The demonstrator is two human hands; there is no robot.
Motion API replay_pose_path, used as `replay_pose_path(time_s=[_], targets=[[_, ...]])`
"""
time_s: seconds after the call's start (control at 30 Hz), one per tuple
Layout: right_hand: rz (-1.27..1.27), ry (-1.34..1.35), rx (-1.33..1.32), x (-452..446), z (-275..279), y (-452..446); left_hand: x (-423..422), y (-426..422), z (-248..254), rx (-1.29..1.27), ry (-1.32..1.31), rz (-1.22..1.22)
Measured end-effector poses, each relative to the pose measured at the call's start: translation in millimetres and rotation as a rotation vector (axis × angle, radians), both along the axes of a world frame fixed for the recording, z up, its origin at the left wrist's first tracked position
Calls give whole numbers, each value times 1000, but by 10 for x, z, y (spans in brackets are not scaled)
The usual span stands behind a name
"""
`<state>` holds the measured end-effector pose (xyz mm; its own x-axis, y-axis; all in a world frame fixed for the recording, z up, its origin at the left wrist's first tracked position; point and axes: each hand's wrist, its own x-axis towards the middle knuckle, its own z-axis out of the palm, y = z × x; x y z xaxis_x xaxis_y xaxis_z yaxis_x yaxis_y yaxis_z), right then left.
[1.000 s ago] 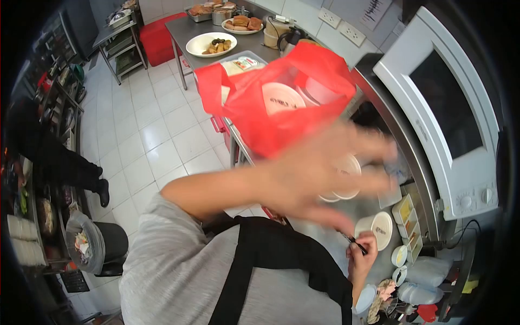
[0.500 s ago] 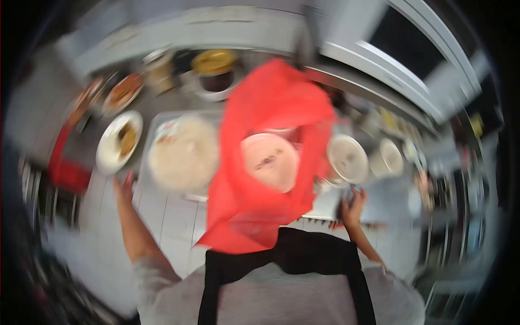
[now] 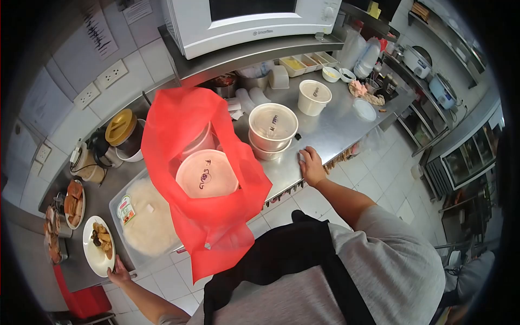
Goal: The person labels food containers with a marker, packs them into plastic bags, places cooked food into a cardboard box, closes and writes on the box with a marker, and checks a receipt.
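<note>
My left hand (image 3: 118, 273) is at the near rim of a white oval plate (image 3: 92, 249) of food; its fingers close around the rim. At the counter's front edge, my right hand (image 3: 312, 165) has its fingers curled, with a small pale thing partly hidden under them. Between my arms stands a red bag (image 3: 184, 116), its mouth open around lidded tubs; the front tub (image 3: 203, 170) has handwriting on its lid. Right of the bag are two stacked lidded tubs (image 3: 273, 127), and farther off another lidded tub (image 3: 314, 97).
A clear container of white contents (image 3: 149, 222) sits left of the bag. Behind are a yellow-lidded jug (image 3: 122, 130) and a plate of orange-brown food (image 3: 74, 203). A microwave (image 3: 254, 24) rests on a shelf above the steel counter (image 3: 346, 122). Condiment trays (image 3: 306, 64) stand at the back.
My view has turned and sharpened from a blurred one. My left hand, just short of the oval plate before, is now at its rim. My right hand is now at the counter edge.
</note>
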<state>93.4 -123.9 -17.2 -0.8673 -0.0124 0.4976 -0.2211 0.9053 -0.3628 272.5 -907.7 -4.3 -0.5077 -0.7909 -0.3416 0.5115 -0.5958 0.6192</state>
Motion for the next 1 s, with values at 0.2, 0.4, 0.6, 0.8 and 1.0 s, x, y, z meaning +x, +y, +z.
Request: replay_pose_path(time_s=[0.2, 0.4, 0.6, 0.8, 1.0], targets=[[16, -12, 2, 12, 15, -4, -210, -72, -34, -33, -160, 30], [13, 6, -18, 31, 10, -5, 383, 266, 110, -34, -56, 38], [15, 23, -53, 28, -31, 35, 1709, 908, 233, -295, -137, -36], [253, -2, -380, 251, 103, 398, 2738, 2232, 319, -279, -236, -103], [336, -51, -422, 1266, -147, 1651, 2931, 4191, 313, -246, -292, -281]])
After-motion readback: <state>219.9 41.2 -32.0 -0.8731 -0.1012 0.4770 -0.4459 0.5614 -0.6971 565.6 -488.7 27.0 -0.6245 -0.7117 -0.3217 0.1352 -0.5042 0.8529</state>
